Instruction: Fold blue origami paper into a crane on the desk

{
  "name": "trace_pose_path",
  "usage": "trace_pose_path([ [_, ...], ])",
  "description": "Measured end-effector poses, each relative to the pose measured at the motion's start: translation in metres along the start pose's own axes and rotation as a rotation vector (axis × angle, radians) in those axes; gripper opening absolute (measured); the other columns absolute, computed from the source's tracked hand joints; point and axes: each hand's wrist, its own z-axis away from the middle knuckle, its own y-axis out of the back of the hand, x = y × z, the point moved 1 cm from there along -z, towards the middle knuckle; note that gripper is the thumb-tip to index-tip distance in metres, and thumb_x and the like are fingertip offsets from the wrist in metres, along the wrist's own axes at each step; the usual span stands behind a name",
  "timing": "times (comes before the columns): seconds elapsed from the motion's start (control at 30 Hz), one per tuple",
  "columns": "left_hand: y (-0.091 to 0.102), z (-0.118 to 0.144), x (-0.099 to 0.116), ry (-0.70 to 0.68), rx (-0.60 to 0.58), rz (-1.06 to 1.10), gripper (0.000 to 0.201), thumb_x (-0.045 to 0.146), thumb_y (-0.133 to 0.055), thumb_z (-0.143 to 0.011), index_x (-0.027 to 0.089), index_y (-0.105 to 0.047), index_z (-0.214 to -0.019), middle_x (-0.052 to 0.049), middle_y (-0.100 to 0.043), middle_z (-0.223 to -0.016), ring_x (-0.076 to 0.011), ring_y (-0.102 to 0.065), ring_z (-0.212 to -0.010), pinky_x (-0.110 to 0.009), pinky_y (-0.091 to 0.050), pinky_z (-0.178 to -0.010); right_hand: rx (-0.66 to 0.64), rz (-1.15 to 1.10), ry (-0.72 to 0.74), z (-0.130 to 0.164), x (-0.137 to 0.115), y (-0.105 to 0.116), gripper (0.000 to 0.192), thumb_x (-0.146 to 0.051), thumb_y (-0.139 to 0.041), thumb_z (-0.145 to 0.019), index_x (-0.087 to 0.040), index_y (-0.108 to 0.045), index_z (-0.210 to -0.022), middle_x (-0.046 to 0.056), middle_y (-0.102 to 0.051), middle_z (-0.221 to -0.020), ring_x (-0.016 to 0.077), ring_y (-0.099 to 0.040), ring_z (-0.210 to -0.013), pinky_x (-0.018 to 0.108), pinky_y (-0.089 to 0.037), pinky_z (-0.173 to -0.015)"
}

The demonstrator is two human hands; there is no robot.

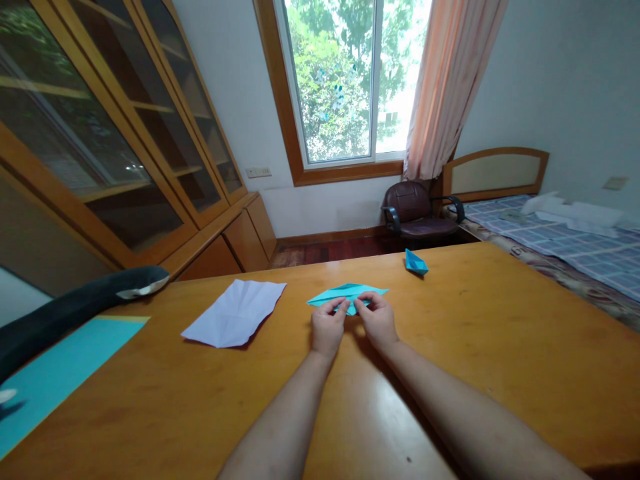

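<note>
Both the left hand (327,327) and right hand (377,320) pinch the near edge of the folded teal paper (347,293) at the table's (500,347) twelve o'clock; pressing the crease evenly from centre outward should keep it sharp.

A person's left hand (327,327) and right hand (377,321) pinch the near edge of a folded turquoise paper (349,294) lying flat on a wooden table (500,347). Left of the paper rests a creased white sheet (235,312); beyond it to the right sits a small blue folded piece (415,263). Far left of it, a turquoise sheet (55,370) meets the table's edge.
</note>
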Motion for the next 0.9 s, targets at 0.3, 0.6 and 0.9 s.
trace_pose_path([
  [0.3, 0.0, -0.002, -0.005, -0.013, 0.028, 0.018, 0.023, 0.033, -0.072, -0.069, 0.016, -0.076, -0.084, -0.005, -0.074, -0.079, -0.0182, -0.065, -0.071, -0.029, -0.052, -0.068, -0.029, -0.014, 0.014, -0.001, 0.003, 0.001, 0.024, -0.043, -0.065, -0.071, -0.02, -0.064, -0.078, 0.001, -0.063, -0.067, 0.0152, -0.056, -0.058, 0.029, -0.05, -0.056],
  [0.6, 0.0, -0.004, -0.009, 0.015, -0.075, 0.055, 0.022, 0.032, -0.072, -0.069, 0.017, -0.076, -0.085, -0.006, -0.075, -0.083, -0.0188, -0.066, -0.076, -0.03, -0.052, -0.072, -0.065, 0.023, 0.021, -0.002, 0.007, 0.003, 0.023, -0.037, -0.072, -0.065, -0.019, -0.069, -0.079, 0.003, -0.069, -0.074, 0.0169, -0.06, -0.066, 0.032, -0.053, -0.066],
  [0.9, 0.0, -0.007, -0.021, 0.039, -0.081, 0.102, 0.023, 0.033, -0.07, -0.071, 0.015, -0.075, -0.084, -0.005, -0.073, -0.08, -0.0161, -0.063, -0.071, -0.028, -0.051, -0.068, -0.149, 0.009, 0.023, -0.003, 0.004, 0.006, 0.019, -0.038, -0.066, -0.07, -0.02, -0.072, -0.074, 0.004, -0.072, -0.073, 0.0178, -0.064, -0.065, 0.033, -0.055, -0.066],
])
